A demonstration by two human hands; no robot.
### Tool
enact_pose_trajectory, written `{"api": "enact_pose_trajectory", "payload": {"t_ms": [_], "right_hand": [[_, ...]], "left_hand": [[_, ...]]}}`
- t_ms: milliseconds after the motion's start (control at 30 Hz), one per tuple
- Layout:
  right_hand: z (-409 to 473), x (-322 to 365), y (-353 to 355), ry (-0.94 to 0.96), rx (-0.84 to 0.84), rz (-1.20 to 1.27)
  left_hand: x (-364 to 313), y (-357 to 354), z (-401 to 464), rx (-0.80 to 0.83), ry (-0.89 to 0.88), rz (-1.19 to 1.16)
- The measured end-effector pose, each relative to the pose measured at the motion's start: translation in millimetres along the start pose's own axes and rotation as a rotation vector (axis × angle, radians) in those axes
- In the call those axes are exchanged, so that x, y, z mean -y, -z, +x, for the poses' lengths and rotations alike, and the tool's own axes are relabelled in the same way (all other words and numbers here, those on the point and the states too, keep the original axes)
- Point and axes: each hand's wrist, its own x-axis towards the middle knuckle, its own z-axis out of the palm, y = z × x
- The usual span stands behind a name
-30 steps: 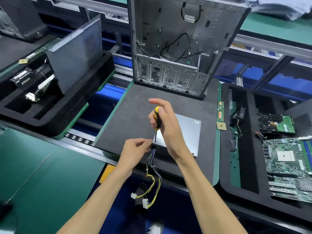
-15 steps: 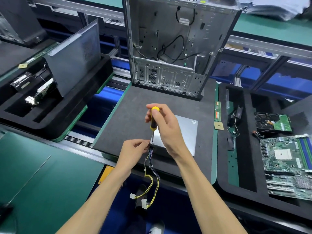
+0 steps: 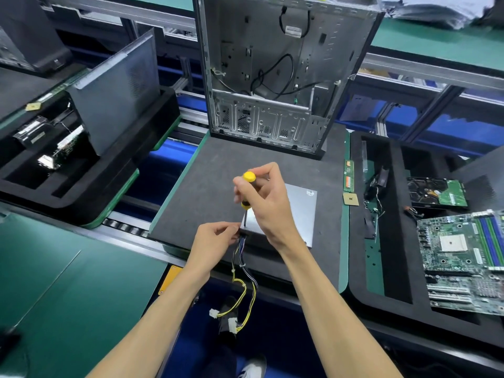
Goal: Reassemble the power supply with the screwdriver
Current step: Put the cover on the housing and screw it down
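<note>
The right hand (image 3: 263, 199) gripped the screwdriver (image 3: 247, 192) upright, its long axis running straight down from the fist to the near-left corner of the power supply (image 3: 296, 211) lying flat just beneath; the left hand (image 3: 214, 241), nearer the wearer, pinched at that same corner beside the cable bundle (image 3: 241, 264). The tip's seat and any screw were too small to make out; the right palm hid much of the lid.

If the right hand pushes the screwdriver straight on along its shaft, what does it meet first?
The power supply: the right hand holds the screwdriver nearly upright, tip at the lid's near-left corner, probably on a screw, though that is too small to confirm.
</note>
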Motion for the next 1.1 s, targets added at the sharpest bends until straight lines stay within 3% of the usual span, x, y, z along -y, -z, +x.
{"api": "enact_pose_trajectory", "payload": {"t_ms": [533,1100], "right_hand": [[-1.1,-5.2,3.5,-0.027,0.047,0.055],[-3.1,1.9,2.5,-0.015,-0.014,0.036]], "left_hand": [[-1.0,-0.3,-1.4,-0.009,-0.004,0.023],[3.9,0.4,2.7,-0.007,-0.005,0.020]]}}
